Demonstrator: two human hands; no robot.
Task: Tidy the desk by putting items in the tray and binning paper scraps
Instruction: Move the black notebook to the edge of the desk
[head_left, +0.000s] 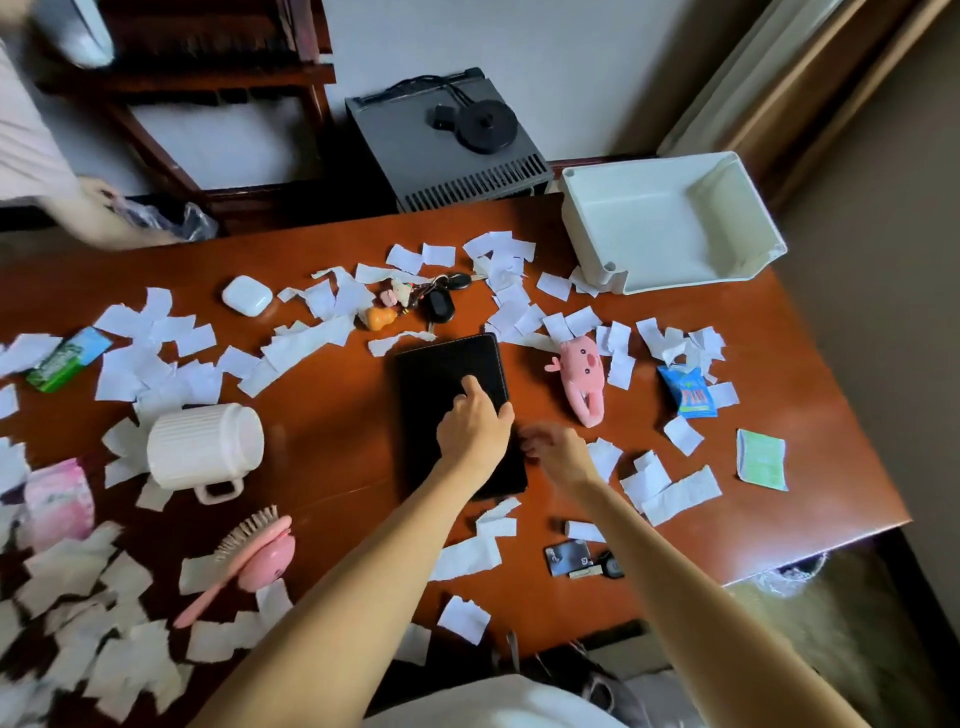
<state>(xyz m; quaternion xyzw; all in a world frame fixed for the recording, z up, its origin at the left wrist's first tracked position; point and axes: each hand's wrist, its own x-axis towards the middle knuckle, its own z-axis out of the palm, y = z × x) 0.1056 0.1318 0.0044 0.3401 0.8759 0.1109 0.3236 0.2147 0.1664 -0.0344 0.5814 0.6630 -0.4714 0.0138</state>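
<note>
Your left fingers (471, 387) were not all doing one job: the forefinger lay straight and pressed down on the cover, the others were tucked back, and the thumb sat against the three o'clock edge without plainly hooking under it. That left hand (475, 431) rested on the black folio (447, 369). Your right hand (558, 454) was just beside the same edge, but it was blurred, so you could not tell whether its fingers had closed on anything. The folio lay flat at the middle of the bench (332, 431), long side running from six to twelve o'clock. It looked stiff, thin and fairly weighty, with a smooth cover that might slide on the polished wood. A thing lying that flat gives little to grasp from above, so the better hold was probably along the three o'clock edge, thumb on top and fingers beneath, once a corner was tipped up. The tray (639, 223) stood at one o'clock, well apart. Paper scraps (322, 338) lay all round, light and limp, some touching the folio's twelve o'clock end.
</note>
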